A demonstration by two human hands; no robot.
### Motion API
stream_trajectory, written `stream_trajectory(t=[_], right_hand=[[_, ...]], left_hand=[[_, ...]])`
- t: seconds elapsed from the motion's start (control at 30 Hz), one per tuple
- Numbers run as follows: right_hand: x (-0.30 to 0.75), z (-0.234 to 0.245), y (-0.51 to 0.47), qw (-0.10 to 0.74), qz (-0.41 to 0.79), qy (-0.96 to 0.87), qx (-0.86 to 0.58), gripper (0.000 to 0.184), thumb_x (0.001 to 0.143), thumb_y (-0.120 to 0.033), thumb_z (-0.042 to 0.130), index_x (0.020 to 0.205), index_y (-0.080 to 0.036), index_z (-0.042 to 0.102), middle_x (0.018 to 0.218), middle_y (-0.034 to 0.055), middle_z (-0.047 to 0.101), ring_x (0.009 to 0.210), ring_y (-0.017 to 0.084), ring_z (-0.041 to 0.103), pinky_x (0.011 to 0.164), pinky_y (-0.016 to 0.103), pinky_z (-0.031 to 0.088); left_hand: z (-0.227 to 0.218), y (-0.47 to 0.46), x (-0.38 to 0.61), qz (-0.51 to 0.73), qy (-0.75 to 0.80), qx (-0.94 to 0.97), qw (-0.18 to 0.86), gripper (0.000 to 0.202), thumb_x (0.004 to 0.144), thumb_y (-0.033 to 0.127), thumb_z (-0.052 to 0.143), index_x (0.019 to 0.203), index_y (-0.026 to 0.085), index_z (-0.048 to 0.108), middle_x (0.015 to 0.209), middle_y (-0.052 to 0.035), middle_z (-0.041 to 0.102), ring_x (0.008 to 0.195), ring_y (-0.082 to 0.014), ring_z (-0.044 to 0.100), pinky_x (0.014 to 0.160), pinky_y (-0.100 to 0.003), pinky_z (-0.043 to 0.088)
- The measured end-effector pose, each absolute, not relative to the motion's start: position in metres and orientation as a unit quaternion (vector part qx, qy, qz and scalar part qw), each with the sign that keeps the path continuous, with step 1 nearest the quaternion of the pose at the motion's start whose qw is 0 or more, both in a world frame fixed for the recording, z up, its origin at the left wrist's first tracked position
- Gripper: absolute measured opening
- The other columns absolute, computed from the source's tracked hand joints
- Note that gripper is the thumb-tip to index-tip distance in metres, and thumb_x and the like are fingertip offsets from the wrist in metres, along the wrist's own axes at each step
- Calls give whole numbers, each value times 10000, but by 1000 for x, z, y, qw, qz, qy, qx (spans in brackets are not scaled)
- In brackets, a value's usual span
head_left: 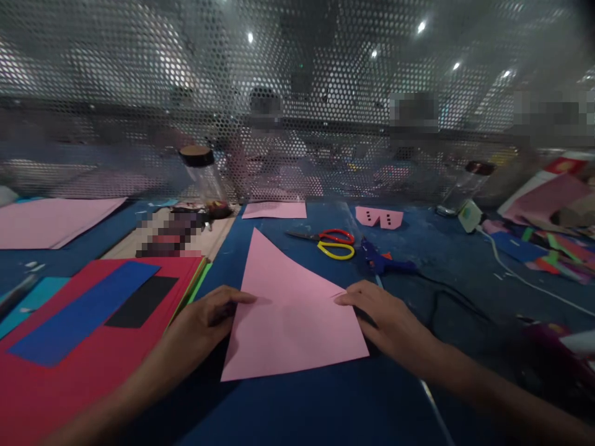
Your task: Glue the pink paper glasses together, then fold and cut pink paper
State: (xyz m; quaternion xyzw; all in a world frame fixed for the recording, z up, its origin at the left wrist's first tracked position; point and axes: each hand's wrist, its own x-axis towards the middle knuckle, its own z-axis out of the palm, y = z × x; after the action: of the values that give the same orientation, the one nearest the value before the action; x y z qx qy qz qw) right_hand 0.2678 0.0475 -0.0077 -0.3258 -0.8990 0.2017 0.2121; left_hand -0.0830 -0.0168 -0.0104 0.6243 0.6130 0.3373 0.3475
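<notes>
A pink sheet of paper (292,322), cut with a slanting, curved upper edge, is held just over the blue table in front of me. My left hand (216,316) pinches its left edge, thumb below and index finger on top. On the opposite side my right hand (379,310) grips the right edge near the upper corner. Beyond the paper lie scissors (328,240) with one red and one yellow handle loop. A blue glue gun (383,259) rests right of them, its dark cord trailing away.
To the left, red sheets (116,353) carry a blue strip (88,310) and a black piece (142,301). A jar (204,179), a pink cutout with dark squares (379,217) and a perforated metal screen (320,80) stand behind. Colourful scraps (553,248) lie right. People are visible beyond the screen.
</notes>
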Motion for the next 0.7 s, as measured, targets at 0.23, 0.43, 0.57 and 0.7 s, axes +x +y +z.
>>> stream_trajectory(t=[0.23, 0.43, 0.57, 0.7], right_hand=[[271, -11, 48, 196, 39, -931, -307, 438, 856, 56, 516, 1168, -224, 642, 1337, 113, 581, 1220, 303, 524, 958, 496, 458], [272, -20, 53, 200, 63, -949, -235, 476, 799, 56, 524, 1212, -166, 603, 1276, 91, 681, 1235, 255, 566, 1133, 516, 359], [273, -20, 53, 209, 69, -946, -237, 507, 787, 62, 499, 1230, -163, 600, 1256, 83, 691, 1215, 232, 582, 1148, 496, 349], [274, -17, 53, 194, 83, -945, -250, 524, 774, 61, 500, 1237, -159, 612, 1238, 84, 685, 1193, 229, 581, 1147, 482, 348]], left_hand=[[-20, -22, -88, 232, 625, 731, 143, 217, 907, 345, 586, 1055, 318, 743, 1209, -59, 641, 1042, -285, 666, 763, -387, 586], [-21, -24, -91, 205, 553, 807, 29, 244, 967, 235, 506, 1037, 284, 735, 1293, -71, 659, 1193, -299, 599, 935, -458, 522], [-20, -27, -91, 189, 527, 827, 59, 298, 939, 143, 504, 1137, 267, 689, 1198, -60, 731, 1133, -259, 649, 919, -393, 532], [-17, -30, -87, 190, 542, 816, 64, 410, 897, 132, 525, 1227, 335, 661, 1241, -14, 731, 1115, -256, 673, 899, -400, 548]])
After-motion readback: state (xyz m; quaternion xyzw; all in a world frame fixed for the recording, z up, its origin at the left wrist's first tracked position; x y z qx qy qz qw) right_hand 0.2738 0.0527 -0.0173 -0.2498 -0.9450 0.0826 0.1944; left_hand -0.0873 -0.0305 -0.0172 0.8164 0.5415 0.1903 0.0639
